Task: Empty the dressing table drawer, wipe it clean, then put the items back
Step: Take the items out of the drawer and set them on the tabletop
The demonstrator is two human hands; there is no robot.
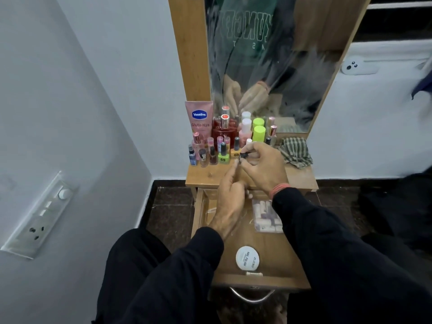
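The right hand (261, 167) pinches a small dark bottle (243, 155) over the worktop (205, 175), the left hand (230, 197) loosely curled beside it, while the open drawer (259, 282) is judged only partly emptied, a white tin (247, 257) and packet (266, 216) remaining, wiping undone.

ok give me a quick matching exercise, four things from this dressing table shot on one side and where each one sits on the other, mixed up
Things:
1. pink Vaseline lotion tube
2. green checked cloth
3. round white nail polish remover tub
4. clear packet of small white tubes

Places:
A. in the open drawer, near its front edge
B. tabletop, far left, against the mirror frame
C. in the open drawer, further back, right side
D. tabletop, right side, below the mirror

Pairs: 1-B, 2-D, 3-A, 4-C
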